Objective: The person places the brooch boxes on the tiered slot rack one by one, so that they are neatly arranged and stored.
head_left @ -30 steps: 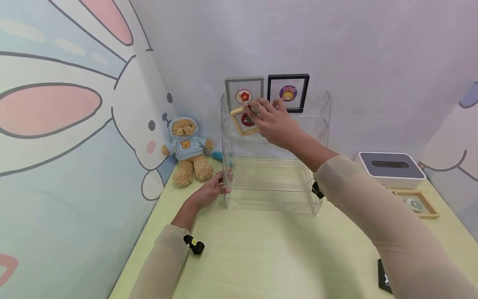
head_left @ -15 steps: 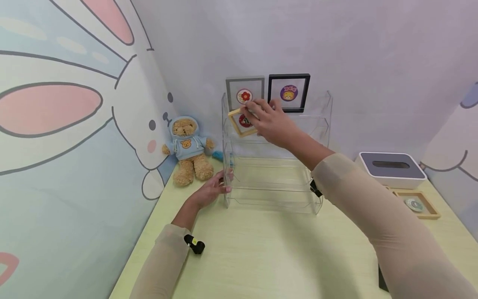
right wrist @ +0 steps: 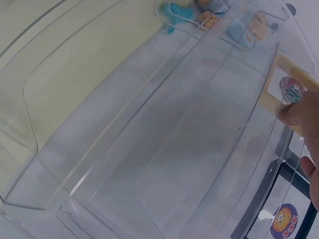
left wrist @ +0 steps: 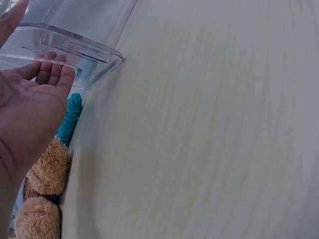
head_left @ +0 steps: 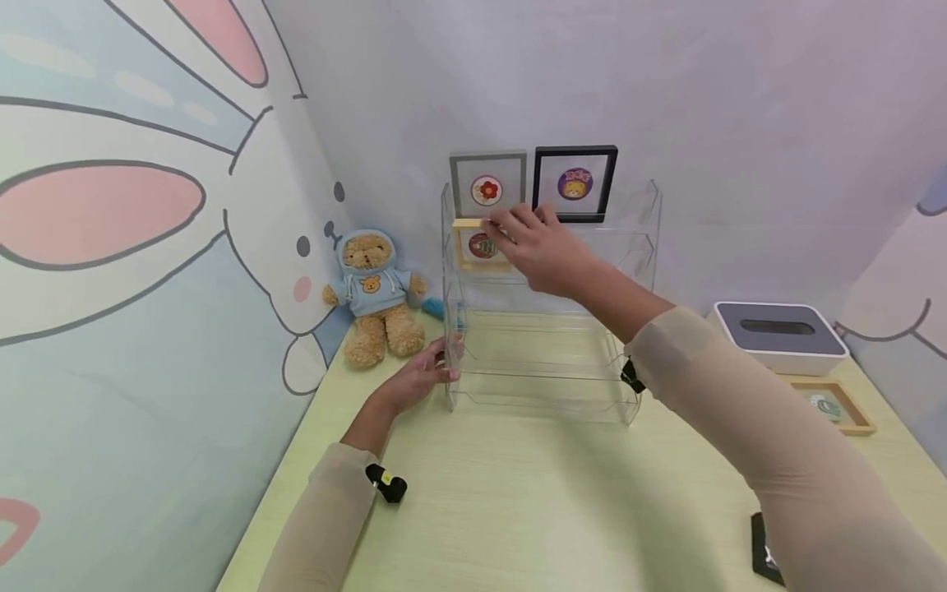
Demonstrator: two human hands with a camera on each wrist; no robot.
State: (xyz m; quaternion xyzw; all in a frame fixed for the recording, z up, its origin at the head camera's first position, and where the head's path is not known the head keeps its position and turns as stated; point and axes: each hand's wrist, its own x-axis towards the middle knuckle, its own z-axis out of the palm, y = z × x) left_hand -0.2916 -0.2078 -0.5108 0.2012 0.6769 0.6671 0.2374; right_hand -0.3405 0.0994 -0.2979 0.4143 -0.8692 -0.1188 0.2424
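My right hand (head_left: 543, 251) pinches the upper right of a small light-wood picture frame (head_left: 460, 249) with a round red and green badge inside. This frame stands nearly upright on an upper left tier of a clear acrylic display rack (head_left: 543, 376). In the right wrist view, the thumb lies on the wooden frame (right wrist: 269, 94) near its badge. My left hand (head_left: 414, 380) grips the rack's left side low down, its fingers (left wrist: 57, 72) at the clear edge. On the top tier stand a grey frame (head_left: 454, 185) with a flower badge and a black frame (head_left: 608, 185) with a bear badge.
Left of the rack sits a teddy bear (head_left: 368, 288) in a blue hoodie, with a blue item (head_left: 432, 307) beside it. A tissue box (head_left: 777, 329) stands right, behind another wooden frame (head_left: 858, 419). A black frame (head_left: 758, 547) lies at the lower right, partly behind the sleeve.
The wooden frame in my right hand has gone from tilted to straight and level on its tier. My left hand stays at the rack's side.
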